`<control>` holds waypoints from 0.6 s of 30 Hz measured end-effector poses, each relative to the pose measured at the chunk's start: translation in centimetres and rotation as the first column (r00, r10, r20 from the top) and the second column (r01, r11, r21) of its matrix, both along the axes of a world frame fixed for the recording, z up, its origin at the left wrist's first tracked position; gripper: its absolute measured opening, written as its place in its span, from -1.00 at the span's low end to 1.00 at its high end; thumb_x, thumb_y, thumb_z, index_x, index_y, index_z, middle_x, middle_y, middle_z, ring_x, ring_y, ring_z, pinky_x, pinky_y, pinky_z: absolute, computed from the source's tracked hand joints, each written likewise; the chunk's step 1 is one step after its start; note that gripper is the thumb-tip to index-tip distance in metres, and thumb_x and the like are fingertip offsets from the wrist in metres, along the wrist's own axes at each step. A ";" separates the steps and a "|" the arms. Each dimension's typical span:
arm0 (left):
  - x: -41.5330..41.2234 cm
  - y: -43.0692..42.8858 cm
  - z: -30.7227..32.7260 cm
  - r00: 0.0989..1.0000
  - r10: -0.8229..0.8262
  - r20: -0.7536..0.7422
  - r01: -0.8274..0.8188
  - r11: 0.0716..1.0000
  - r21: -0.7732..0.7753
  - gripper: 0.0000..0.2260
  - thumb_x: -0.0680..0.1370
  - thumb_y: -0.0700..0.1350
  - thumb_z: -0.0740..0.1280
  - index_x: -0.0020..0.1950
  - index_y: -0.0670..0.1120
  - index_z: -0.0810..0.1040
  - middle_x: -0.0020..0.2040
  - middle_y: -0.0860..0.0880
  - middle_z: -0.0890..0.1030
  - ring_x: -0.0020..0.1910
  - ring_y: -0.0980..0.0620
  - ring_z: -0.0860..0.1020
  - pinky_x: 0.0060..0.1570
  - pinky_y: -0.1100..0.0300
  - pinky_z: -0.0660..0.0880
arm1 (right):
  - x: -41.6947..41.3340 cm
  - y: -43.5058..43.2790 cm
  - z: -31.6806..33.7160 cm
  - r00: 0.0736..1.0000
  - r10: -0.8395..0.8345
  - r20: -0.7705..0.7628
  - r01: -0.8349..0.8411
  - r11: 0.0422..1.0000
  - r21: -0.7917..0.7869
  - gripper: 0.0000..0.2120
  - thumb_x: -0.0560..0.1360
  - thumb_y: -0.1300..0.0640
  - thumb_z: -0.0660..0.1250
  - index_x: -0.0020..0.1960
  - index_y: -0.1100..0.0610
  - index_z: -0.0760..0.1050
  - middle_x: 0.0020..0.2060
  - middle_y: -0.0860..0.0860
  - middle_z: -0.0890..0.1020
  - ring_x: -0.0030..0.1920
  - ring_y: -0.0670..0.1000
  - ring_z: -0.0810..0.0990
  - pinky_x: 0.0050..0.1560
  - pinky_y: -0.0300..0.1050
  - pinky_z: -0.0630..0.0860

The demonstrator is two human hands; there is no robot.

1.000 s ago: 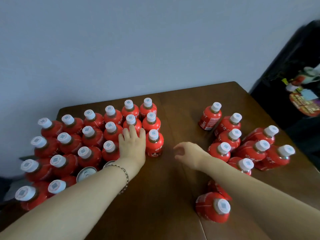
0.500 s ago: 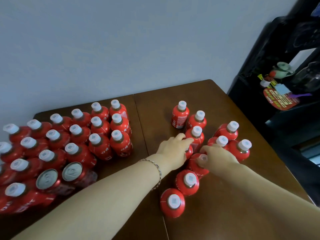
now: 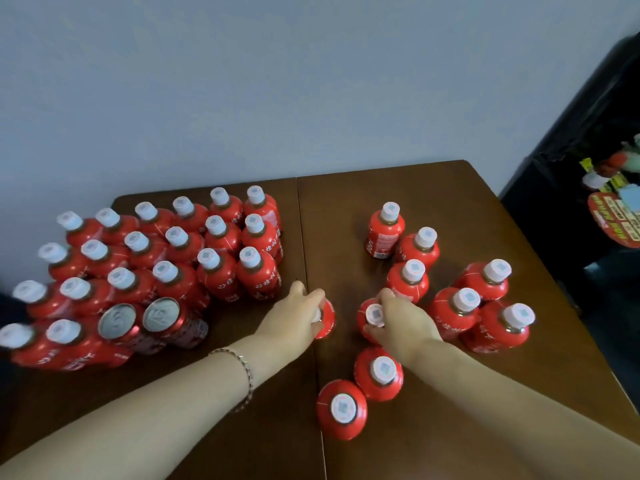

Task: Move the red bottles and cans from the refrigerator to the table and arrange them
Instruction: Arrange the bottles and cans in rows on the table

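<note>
Several red bottles with white caps [image 3: 214, 261] stand packed in rows on the left half of the brown table [image 3: 450, 188], with two red cans [image 3: 166, 320] at the group's near edge. A looser group of red bottles [image 3: 464, 306] stands on the right half. My left hand [image 3: 294, 317] grips one red bottle [image 3: 327, 318] by its top near the table's middle seam. My right hand [image 3: 403, 320] grips another red bottle [image 3: 372, 315] by its neck, just right of the seam. Two more bottles [image 3: 379, 374] stand close to me below the hands.
A pale wall backs the table. A dark refrigerator or cabinet [image 3: 588, 168] with colourful items on its shelf [image 3: 613, 216] stands at the right. The table's right edge [image 3: 568, 306] runs diagonally.
My left hand left the left group and crossed to the loose bottles, then drew one bottle leftward to the seam. My right hand closed on a neighbouring bottle. The view shifted.
</note>
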State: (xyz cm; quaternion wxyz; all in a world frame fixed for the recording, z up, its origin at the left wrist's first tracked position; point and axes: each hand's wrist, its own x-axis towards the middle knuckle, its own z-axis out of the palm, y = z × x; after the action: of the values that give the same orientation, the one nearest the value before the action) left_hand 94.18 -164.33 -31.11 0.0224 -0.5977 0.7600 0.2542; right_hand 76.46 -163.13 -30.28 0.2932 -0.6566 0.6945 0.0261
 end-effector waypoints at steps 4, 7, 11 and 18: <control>5.5 0.1 0.2 0.995 0.099 0.018 -0.099 0.995 -0.007 -0.76 0.56 -0.09 0.28 0.21 -0.05 0.41 0.14 -0.04 0.33 0.03 -0.06 0.53 0.03 0.15 0.47 | 4.9 -1.0 0.1 0.994 0.018 0.106 -0.015 1.000 -0.026 -0.59 0.52 0.00 0.30 0.27 0.12 0.28 0.17 0.08 0.52 0.14 0.11 0.55 0.05 -0.07 0.49; 9.3 -0.3 0.3 0.983 0.163 0.086 -0.160 0.986 -0.037 -0.83 0.56 -0.10 0.26 0.13 -0.08 0.42 0.03 -0.03 0.29 -0.01 -0.14 0.53 -0.05 0.09 0.44 | 9.7 -1.8 -0.3 0.982 0.035 0.183 -0.042 0.999 0.033 -0.62 0.51 0.04 0.31 0.25 0.14 0.31 0.17 0.09 0.52 0.14 0.12 0.55 0.08 -0.06 0.50; 12.2 -1.2 0.0 0.965 0.174 0.198 -0.162 0.984 -0.072 -0.82 0.55 -0.13 0.24 0.14 -0.14 0.39 0.05 -0.12 0.33 -0.01 -0.22 0.51 -0.07 0.03 0.42 | 14.6 -2.2 -1.0 0.968 0.032 0.249 -0.044 0.998 0.043 -0.65 0.52 0.09 0.29 0.25 0.16 0.32 0.16 0.12 0.47 0.15 0.17 0.53 0.09 -0.03 0.48; 15.7 -0.8 -1.4 0.932 -0.028 0.363 0.146 0.943 -0.300 -0.46 0.09 0.11 0.61 -0.04 -0.09 0.60 -0.16 -0.11 0.56 -0.20 -0.13 0.55 -0.20 0.01 0.50 | 18.0 -1.0 -2.2 0.914 -0.157 0.375 0.167 0.986 0.005 -0.44 0.51 0.13 0.32 0.44 -0.05 0.18 0.23 0.08 0.31 0.16 0.12 0.51 0.20 -0.10 0.46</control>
State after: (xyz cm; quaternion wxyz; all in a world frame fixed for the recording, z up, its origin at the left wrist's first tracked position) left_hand 109.89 -165.09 -32.55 0.0720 -0.5944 0.8008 0.0139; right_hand 94.48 -164.18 -32.49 0.4125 -0.5936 0.6780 -0.1332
